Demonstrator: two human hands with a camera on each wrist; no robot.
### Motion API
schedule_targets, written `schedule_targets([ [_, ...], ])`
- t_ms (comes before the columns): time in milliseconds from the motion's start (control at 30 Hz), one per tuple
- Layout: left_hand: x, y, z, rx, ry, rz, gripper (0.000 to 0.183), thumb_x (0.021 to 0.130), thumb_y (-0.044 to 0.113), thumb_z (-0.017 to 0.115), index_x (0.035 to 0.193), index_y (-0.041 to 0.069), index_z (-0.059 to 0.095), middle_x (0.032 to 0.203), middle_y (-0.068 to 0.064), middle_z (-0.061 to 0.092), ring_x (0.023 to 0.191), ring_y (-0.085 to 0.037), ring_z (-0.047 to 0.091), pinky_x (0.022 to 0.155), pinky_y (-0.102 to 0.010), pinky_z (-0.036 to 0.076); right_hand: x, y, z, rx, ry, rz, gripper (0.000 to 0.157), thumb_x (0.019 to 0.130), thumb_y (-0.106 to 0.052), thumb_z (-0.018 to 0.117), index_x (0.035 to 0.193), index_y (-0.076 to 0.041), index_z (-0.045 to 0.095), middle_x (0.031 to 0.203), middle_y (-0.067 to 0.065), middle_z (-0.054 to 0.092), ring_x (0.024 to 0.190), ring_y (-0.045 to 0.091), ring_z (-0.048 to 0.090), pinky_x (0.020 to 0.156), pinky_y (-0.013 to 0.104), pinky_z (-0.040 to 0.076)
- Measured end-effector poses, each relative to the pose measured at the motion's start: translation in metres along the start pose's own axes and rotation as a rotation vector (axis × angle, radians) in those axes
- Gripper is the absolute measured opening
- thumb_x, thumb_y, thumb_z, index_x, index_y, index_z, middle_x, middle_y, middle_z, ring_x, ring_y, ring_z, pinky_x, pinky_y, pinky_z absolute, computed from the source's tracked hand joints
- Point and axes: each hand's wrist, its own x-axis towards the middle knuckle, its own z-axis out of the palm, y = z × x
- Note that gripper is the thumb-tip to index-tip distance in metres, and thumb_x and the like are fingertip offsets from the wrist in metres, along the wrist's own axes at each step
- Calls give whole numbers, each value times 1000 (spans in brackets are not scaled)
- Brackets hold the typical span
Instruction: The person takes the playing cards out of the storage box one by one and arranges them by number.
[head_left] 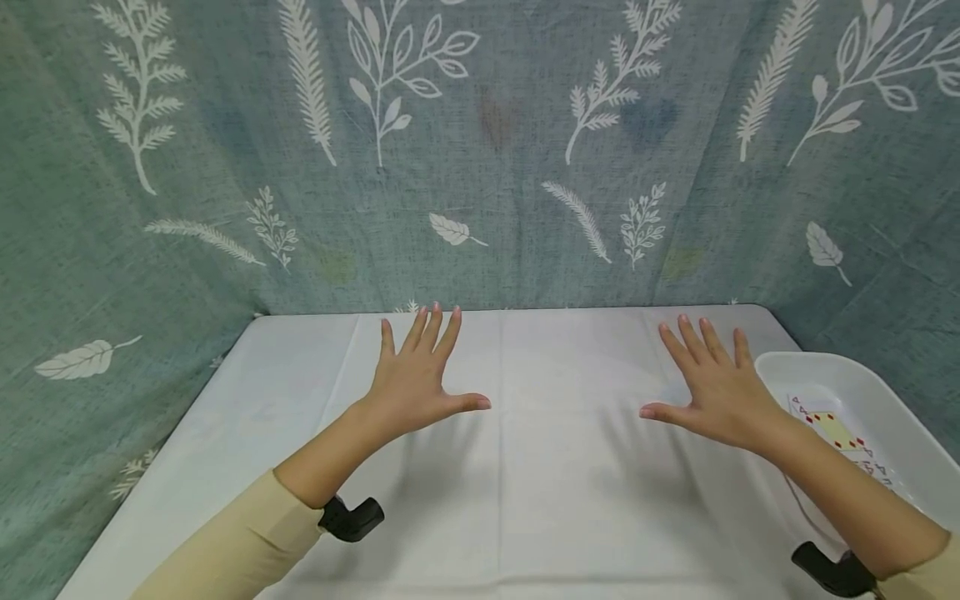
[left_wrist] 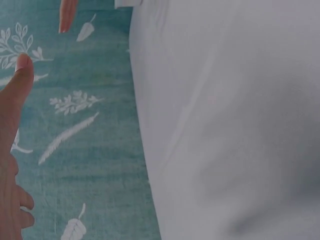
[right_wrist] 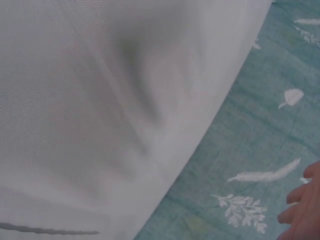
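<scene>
My left hand (head_left: pixel 412 383) is held over the white-covered table (head_left: pixel 555 500), fingers spread and thumb pointing right. It holds nothing, and its shadow falls on the cloth below. Across from it, my right hand (head_left: pixel 723 396) is also spread, its thumb pointing left, with nothing in it. Beside the right hand stands a white tray (head_left: pixel 892 387) with playing cards (head_left: pixel 832 429) in it; diamonds show on a card, and the right forearm partly covers tray and cards. In the left wrist view the left hand (left_wrist: pixel 12 110) shows at the edge, as does the right hand (right_wrist: pixel 305 210) in the right wrist view.
A green curtain (head_left: pixel 510 217) with white leaf prints hangs behind the table and along both sides. Black wrist mounts (head_left: pixel 351 518) sit at both sleeve cuffs. Fold lines run through the white cloth.
</scene>
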Motion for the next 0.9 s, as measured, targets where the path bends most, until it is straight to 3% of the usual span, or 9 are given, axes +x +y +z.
schedule_targets([
  [567, 20, 32, -6, -25, -8, 24, 114, 72, 87, 40, 153, 20, -5, 158, -14, 3, 146, -30, 1, 107, -67, -7, -14, 20, -5, -5, 52, 17, 106, 81, -65, 58, 153, -8, 6, 155, 25, 3, 141, 47, 0, 104, 65, -15],
  [900, 35, 54, 2, -61, -25, 37, 114, 71, 87, 40, 152, 22, -8, 158, -11, 1, 146, -28, -1, 108, -65, -7, -24, 34, -6, -41, 57, 59, 107, 80, -67, 58, 153, -8, 6, 155, 24, 1, 141, 47, 1, 104, 66, -14],
])
